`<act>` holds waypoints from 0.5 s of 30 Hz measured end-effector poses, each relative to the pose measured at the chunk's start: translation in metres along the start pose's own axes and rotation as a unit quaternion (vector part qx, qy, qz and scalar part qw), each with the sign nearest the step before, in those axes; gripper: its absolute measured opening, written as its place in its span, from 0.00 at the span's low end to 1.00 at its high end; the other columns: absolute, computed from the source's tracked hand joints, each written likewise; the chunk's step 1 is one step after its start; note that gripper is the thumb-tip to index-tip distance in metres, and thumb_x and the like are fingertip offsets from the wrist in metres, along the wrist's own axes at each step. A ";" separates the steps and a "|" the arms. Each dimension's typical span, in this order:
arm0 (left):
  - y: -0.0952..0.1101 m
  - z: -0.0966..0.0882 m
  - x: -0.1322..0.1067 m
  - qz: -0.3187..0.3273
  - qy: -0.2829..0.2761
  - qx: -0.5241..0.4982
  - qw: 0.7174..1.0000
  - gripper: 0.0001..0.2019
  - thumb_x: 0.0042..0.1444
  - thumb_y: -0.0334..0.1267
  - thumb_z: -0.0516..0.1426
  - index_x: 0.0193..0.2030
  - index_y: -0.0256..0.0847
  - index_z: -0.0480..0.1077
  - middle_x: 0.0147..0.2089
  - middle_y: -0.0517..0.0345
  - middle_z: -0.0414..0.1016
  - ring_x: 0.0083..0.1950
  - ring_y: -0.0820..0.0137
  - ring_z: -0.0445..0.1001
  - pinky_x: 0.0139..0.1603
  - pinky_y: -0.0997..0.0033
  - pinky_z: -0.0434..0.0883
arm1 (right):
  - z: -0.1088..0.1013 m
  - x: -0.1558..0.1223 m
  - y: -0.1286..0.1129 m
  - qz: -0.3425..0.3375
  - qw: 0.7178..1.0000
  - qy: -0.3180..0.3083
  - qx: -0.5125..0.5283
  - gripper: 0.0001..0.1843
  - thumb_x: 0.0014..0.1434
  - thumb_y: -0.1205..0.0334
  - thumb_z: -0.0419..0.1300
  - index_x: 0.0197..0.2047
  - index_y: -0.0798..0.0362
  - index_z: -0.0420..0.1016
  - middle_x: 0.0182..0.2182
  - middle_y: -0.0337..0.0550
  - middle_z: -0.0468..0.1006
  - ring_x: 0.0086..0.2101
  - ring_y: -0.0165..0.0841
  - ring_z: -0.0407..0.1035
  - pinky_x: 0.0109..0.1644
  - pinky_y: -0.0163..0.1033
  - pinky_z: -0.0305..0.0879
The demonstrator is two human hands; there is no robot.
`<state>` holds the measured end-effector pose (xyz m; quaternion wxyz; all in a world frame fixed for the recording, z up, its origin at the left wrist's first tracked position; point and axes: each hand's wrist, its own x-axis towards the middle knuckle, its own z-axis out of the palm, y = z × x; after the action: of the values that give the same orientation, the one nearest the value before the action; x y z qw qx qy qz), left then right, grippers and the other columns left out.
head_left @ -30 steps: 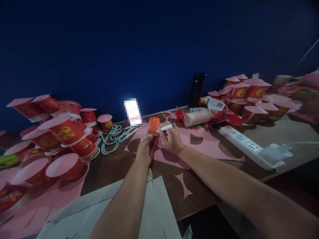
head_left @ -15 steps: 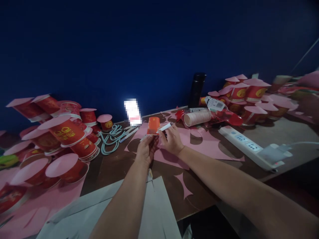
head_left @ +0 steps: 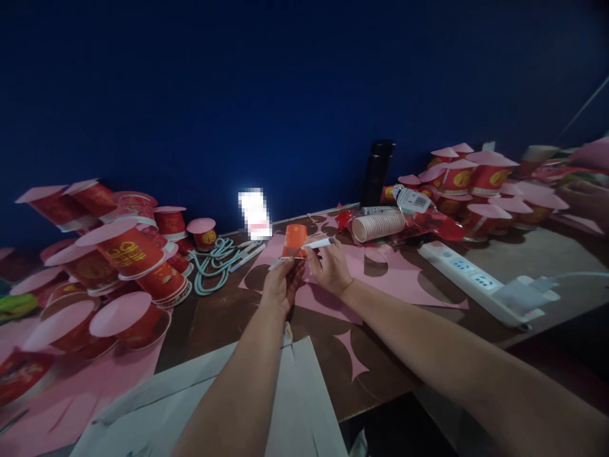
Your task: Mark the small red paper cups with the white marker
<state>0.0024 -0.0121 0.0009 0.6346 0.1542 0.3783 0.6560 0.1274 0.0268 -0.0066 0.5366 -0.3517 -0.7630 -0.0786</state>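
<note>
In the middle of the table my left hand (head_left: 281, 284) is closed on the lower edge of a small orange-red paper cup (head_left: 295, 237), which stands bottom up. My right hand (head_left: 332, 270) is just beside it, pinching a white marker-like stick (head_left: 318, 243) with a dark end. The stick's other end is against or very near the cup's right side. Beneath both hands lies a pink paper sheet (head_left: 380, 279) with round holes cut out of it.
Red cups (head_left: 137, 247) topped with pink discs are piled at left; more cups (head_left: 490, 171) stand at right. Behind are a glowing phone (head_left: 254, 212), a pale cord (head_left: 209, 285), a black flask (head_left: 378, 171) and stacked cups (head_left: 378, 226). A power strip (head_left: 476, 282) lies at right, white board (head_left: 304, 381) in front.
The stick in my right hand has tilted to lie flatter, its dark end turned lower and to the right. My left hand keeps its hold on the cup.
</note>
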 end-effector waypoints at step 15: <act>0.000 -0.002 0.003 -0.004 -0.001 -0.006 1.000 0.03 0.53 0.25 0.58 0.30 0.31 0.72 0.29 0.53 0.78 0.29 0.75 0.77 0.34 0.79 0.75 | -0.001 0.000 -0.002 0.013 1.000 -0.021 0.003 0.11 0.66 0.59 0.50 0.37 0.53 0.70 0.35 0.49 0.78 0.38 0.39 0.71 0.44 0.47 0.63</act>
<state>0.0010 -0.0097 -0.0010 0.6387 0.1490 0.3745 0.6554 0.1274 0.0247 -0.0056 0.5226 -0.3616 -0.7696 -0.0624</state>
